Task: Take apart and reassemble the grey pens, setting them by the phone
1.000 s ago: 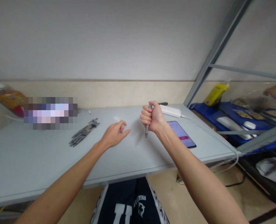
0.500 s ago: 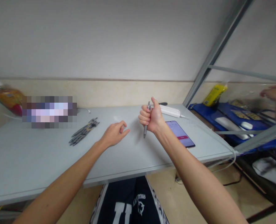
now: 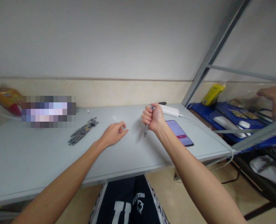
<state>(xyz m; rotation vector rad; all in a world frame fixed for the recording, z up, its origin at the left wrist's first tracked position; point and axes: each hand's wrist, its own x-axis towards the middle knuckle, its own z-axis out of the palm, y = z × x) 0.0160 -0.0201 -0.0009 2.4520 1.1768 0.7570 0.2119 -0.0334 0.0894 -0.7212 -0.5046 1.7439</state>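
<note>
My right hand (image 3: 153,117) is closed in a fist around a grey click pen (image 3: 146,129), held above the desk with its tip pointing down. The thumb lies over the pen's top end. Resting on the desk to the left, my left hand (image 3: 114,133) holds nothing; its fingers are loosely curled and the thumb stands apart. A bundle of similar pens (image 3: 83,131) lies on the desk beyond the left hand. Beside my right wrist is a phone (image 3: 181,133) with its screen lit, partly covered by the forearm.
A white power strip (image 3: 169,110) with a cable lies behind the phone. At the far left are an orange bottle (image 3: 6,98) and a pixelated item (image 3: 48,112). Past the metal frame (image 3: 212,53), another person's hand (image 3: 274,96) is over a blue surface with a yellow packet (image 3: 213,94).
My right thumb has come down from its raised position onto the pen's top. A thin point now shows at the pen's lower end. My left hand has stayed in place.
</note>
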